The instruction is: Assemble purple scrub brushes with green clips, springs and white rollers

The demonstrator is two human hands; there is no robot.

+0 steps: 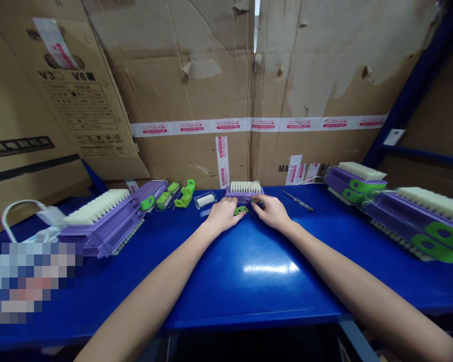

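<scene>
Both hands are together at the far middle of the blue table. My left hand (223, 213) has its fingers curled and its thumb laid over a green plastic piece (241, 210). My right hand (271, 209) pinches a small green part (257, 199), mostly covered by the fingers. Just behind the hands lies a purple brush-like block (238, 191) with a white ridged top (245, 187). Whether the green pieces are joined to this block is hidden. Left of my left hand is a clear case (205, 200) with a white roll inside.
Green plastic parts (185, 194) lie left. Stacked purple-and-white blocks stand at left (101, 226) and right (419, 221). A screwdriver (298, 200) lies right of my hands. Cardboard (196, 80) walls the back. A white cable (13, 213) is at far left.
</scene>
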